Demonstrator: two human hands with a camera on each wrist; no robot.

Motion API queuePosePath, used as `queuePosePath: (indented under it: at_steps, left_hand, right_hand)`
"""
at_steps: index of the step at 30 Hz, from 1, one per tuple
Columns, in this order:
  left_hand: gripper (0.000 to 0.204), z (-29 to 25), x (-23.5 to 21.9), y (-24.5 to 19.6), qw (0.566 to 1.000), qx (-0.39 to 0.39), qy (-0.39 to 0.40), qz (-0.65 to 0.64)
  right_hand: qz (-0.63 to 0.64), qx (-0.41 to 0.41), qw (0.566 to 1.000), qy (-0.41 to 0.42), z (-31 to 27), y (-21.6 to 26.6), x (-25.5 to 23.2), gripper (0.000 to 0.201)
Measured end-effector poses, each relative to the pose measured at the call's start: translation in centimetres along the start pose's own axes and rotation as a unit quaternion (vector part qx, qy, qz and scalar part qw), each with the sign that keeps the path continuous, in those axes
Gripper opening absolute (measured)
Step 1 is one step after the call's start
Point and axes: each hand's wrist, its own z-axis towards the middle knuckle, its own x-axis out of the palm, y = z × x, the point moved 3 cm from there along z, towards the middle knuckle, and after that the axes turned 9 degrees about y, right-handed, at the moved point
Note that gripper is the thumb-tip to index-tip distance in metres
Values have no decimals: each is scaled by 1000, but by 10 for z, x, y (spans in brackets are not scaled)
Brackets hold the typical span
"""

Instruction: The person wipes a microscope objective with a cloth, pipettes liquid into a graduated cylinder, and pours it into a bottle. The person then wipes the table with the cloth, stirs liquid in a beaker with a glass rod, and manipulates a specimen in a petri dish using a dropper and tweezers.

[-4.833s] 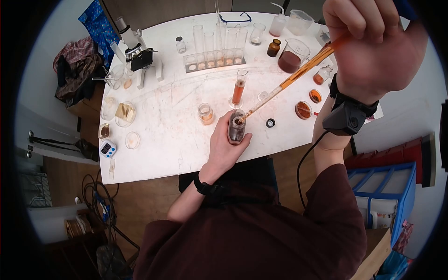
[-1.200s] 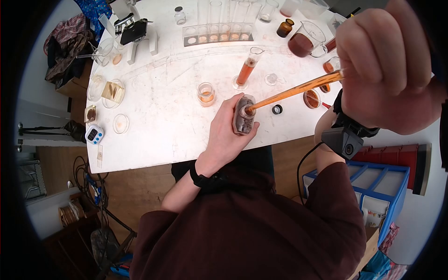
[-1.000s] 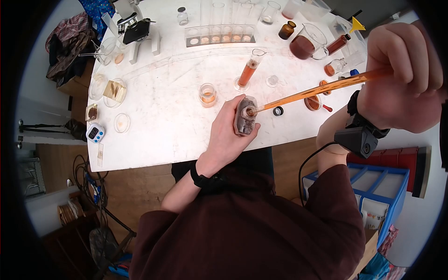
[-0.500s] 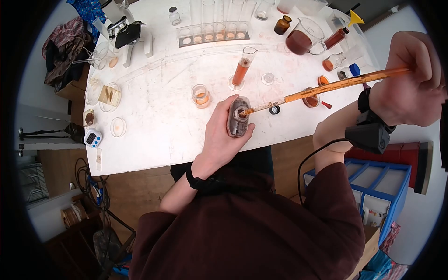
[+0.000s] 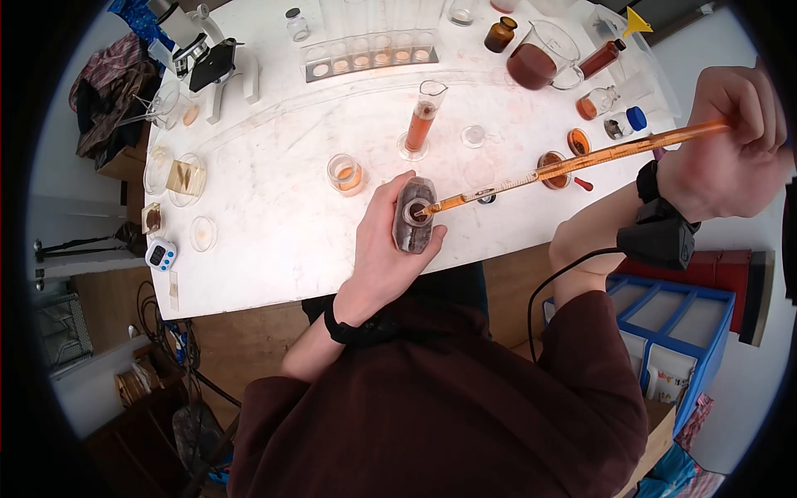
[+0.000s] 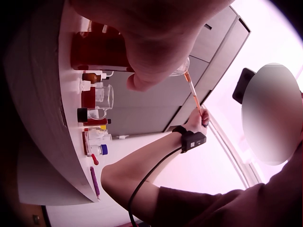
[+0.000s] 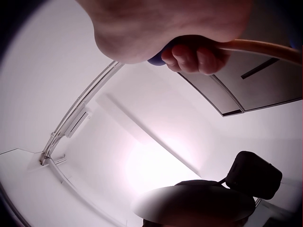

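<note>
Nearest the viewer, the raised right hand (image 5: 730, 158) curls its fingers round the upper end of the long graduated pipette (image 5: 573, 166), a blue part, probably a bulb (image 7: 156, 60), showing at the palm; pressure on it is best changed gradually, the orange column watched against the scale. The pipette slants down to the dark-filled bottle (image 5: 409, 236), its tip at the open mouth; tip depth cannot be told. A steeper pipette would read more truly and press less on the rim. The left hand (image 5: 378, 257), thumb and fingers wrapped round the bottle near the table's (image 5: 274, 270) front edge, should brace it upright, clear of the measuring cylinder (image 5: 421, 124) beyond.
</note>
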Motion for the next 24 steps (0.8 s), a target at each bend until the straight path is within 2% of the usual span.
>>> queuePosePath:
  at_steps: [1,6,8,9,11,14,15,17,18,20,24]
  left_hand:
    - [75,0,0,0,1000,20,-8,10]
    - [75,-1,2,6,1000,12,-2,-15]
    - [75,-1,3,6,1000,8,-1,-22]
    - [75,-1,1,3,1000,10,-1,-5]
    - [75,-1,1,3,1000,14,1,12]
    - [79,-2,2,8,1000,-11,11,-18]
    - [79,-1,2,7,1000,-11,12,-17]
    - [79,-2,2,8,1000,-11,15,-17]
    - [79,-2,2,9,1000,-10,12,-18]
    - [80,-2,3,9,1000,-6,11,-21]
    - [74,-1,3,7,1000,8,0,-16]
  right_hand:
    - [2,-4,1000,0,1,-8,1,37]
    - [10,-25,1000,-3,1,-3,-9,36]
    - [23,26,999,-20,2,-6,-13,22]
    - [22,24,999,-21,3,-4,-16,22]
    - [-11,-44,998,-40,11,4,-29,26]
    - [-52,-88,995,-16,25,28,-45,33]
    - [-53,-88,995,-16,30,43,-56,33]
    - [-179,-42,982,37,39,61,-65,34]
    - [-180,-43,982,37,43,60,-67,34]
    - [-200,-179,963,-15,54,28,-56,53]
    - [-152,-158,975,34,62,-9,-43,45]
